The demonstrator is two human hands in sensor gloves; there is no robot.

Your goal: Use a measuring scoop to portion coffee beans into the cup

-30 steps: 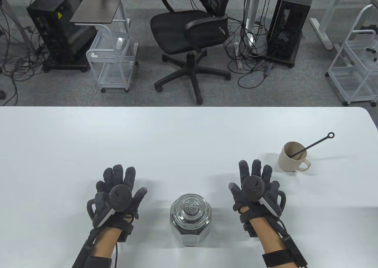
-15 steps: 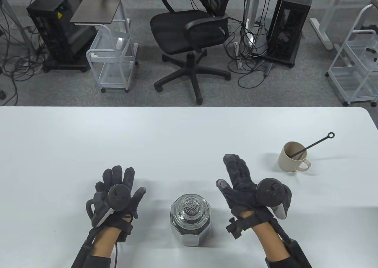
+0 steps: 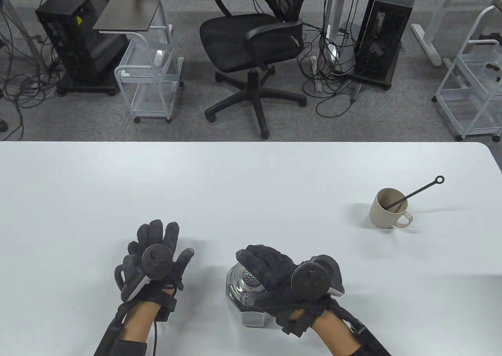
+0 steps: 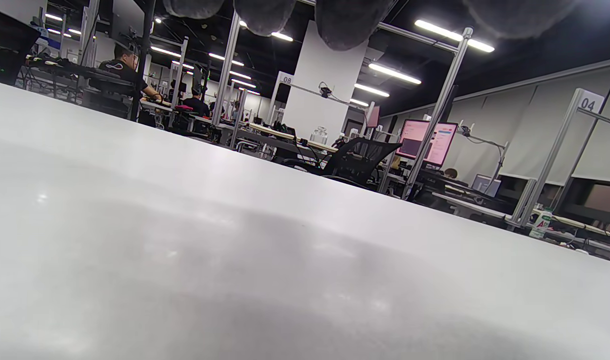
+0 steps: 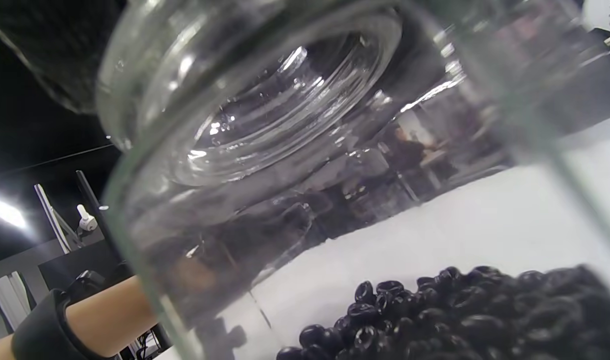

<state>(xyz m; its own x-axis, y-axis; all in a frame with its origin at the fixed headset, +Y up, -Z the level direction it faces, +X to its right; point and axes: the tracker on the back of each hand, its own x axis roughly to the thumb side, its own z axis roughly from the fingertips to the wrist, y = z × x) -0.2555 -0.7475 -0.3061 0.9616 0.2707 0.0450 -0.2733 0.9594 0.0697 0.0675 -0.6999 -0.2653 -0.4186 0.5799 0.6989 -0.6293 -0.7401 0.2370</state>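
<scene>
While my right hand [image 3: 282, 283] is curling around the lid [image 3: 251, 277] of the bean jar [image 3: 251, 313] near the table's [image 3: 251, 175] six-o'clock edge, my left hand [image 3: 155, 260] is resting flat and relaxed; the cup [image 3: 386, 209] with scoop [image 3: 421, 187] is sitting at two o'clock, well apart.

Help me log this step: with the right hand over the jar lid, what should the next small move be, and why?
Probably lift the lid off with the right hand, whose fingers curl over it. The jar is still capped with the beans inside, and the scoop stands untouched in the cup.
</scene>
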